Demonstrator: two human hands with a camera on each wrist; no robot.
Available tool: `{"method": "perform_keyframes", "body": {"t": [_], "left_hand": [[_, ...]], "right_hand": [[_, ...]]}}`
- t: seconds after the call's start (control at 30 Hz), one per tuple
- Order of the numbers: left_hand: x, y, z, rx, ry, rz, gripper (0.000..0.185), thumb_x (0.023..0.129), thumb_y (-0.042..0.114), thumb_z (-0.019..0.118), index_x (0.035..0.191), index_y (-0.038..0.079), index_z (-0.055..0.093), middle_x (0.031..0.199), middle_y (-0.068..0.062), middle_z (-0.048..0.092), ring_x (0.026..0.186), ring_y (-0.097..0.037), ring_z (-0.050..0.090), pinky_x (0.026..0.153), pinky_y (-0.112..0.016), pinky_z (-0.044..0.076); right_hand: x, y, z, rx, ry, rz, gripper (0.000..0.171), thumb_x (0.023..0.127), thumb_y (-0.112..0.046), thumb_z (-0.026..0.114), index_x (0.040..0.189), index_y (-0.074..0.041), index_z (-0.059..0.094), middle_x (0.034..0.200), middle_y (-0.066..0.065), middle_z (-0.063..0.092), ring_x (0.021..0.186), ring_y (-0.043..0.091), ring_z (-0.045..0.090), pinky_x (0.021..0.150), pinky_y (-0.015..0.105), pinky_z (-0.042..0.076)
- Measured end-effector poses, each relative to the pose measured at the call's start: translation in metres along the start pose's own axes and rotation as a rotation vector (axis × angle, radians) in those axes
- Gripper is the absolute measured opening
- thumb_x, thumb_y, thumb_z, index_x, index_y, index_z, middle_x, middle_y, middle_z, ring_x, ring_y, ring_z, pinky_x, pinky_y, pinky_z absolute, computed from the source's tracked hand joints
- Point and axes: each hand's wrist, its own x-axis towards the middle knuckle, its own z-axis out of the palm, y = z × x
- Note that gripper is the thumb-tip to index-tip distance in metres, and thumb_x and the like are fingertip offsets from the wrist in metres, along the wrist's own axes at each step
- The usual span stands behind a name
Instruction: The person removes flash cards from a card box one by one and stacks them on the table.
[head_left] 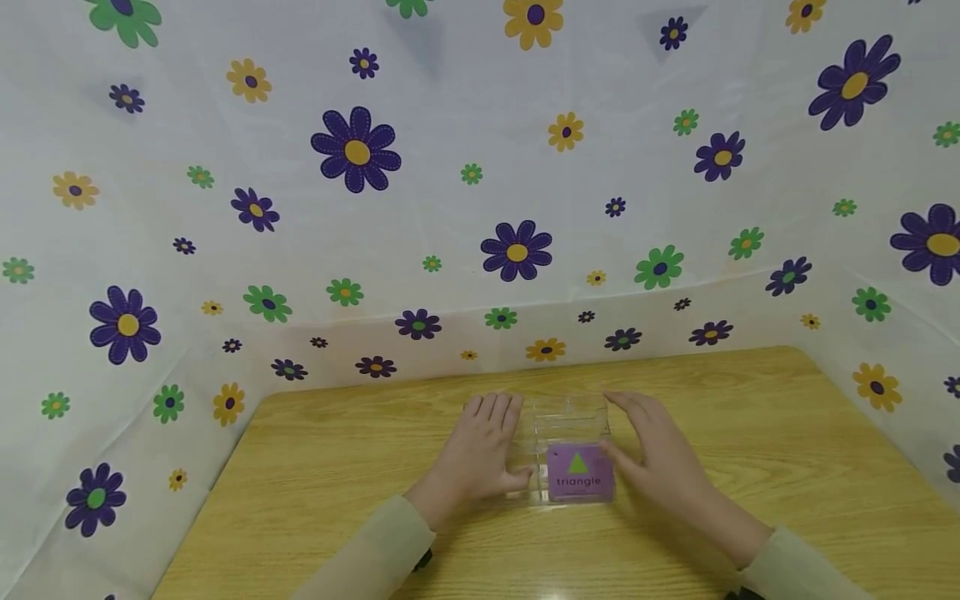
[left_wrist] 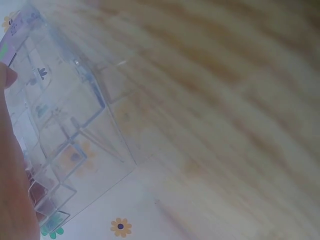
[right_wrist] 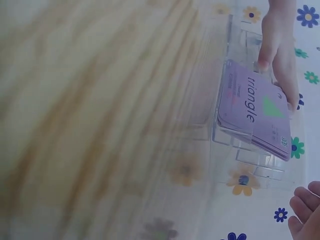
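A clear plastic compartment box [head_left: 564,423] sits on the wooden table [head_left: 750,433], and also fills the left wrist view as the box [left_wrist: 70,125]. A stack of purple cards [head_left: 579,473] with a green triangle and the word "triangle" stands in its near end, seen again as the cards [right_wrist: 252,107]. My left hand [head_left: 483,446] lies flat against the box's left side, thumb touching its near corner. My right hand [head_left: 654,446] rests with straight fingers along the right side, thumb by the cards. Neither hand curls round anything.
White sheets printed with purple, yellow and green flowers [head_left: 356,150] wall the table at the back and both sides. Bare wood stretches left and right of the hands [head_left: 315,467].
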Motion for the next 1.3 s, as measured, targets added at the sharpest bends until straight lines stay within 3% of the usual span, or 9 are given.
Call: {"method": "perform_keyframes", "body": {"t": [0.27,0.5,0.67,0.93,1.3], "left_hand": [[-0.0004,-0.0002,0.0017,0.007,0.020,0.001,0.102,0.089,0.078,0.051,0.159,0.005,0.038,0.150,-0.011,0.055,0.134,-0.025,0.054,0.114,-0.041,0.046],[-0.0001,-0.0009,0.0012,-0.018,0.027,-0.001,0.103,0.088,0.078,0.053,0.159,0.003,0.038,0.151,-0.012,0.055,0.135,-0.026,0.054,0.115,-0.043,0.045],[0.0006,-0.0010,0.0014,-0.017,0.021,-0.001,0.103,0.088,0.077,0.053,0.159,0.004,0.037,0.151,-0.012,0.054,0.135,-0.026,0.053,0.115,-0.043,0.045],[0.0011,-0.0006,0.0019,-0.019,-0.011,-0.004,0.105,0.089,0.078,0.052,0.162,0.004,0.034,0.154,-0.012,0.053,0.138,-0.026,0.052,0.117,-0.043,0.044],[-0.0002,-0.0006,0.0031,0.016,0.001,0.008,0.107,0.090,0.079,0.050,0.164,0.005,0.029,0.151,-0.011,0.053,0.135,-0.026,0.053,0.115,-0.043,0.045]], "right_hand": [[-0.0009,-0.0002,-0.0005,0.141,0.080,0.039,0.052,0.096,-0.014,0.075,0.144,-0.001,0.059,0.131,0.017,0.069,0.122,0.038,0.062,0.106,0.065,0.048],[-0.0015,0.0010,0.0016,0.179,0.099,0.085,0.043,0.097,-0.010,0.074,0.137,0.001,0.063,0.120,0.014,0.072,0.112,0.032,0.067,0.099,0.057,0.054],[-0.0021,0.0014,0.0015,0.269,0.096,0.152,0.037,0.100,-0.009,0.071,0.135,-0.001,0.065,0.117,0.011,0.073,0.108,0.025,0.068,0.098,0.040,0.057],[-0.0048,0.0041,0.0034,0.443,0.107,0.198,0.025,0.100,-0.004,0.069,0.124,0.003,0.068,0.104,0.009,0.072,0.095,-0.004,0.060,0.091,0.018,0.055],[-0.0072,0.0050,0.0056,0.517,0.042,0.298,0.020,0.099,-0.003,0.069,0.118,0.005,0.069,0.101,0.012,0.070,0.090,-0.001,0.060,0.087,0.017,0.054]]}}
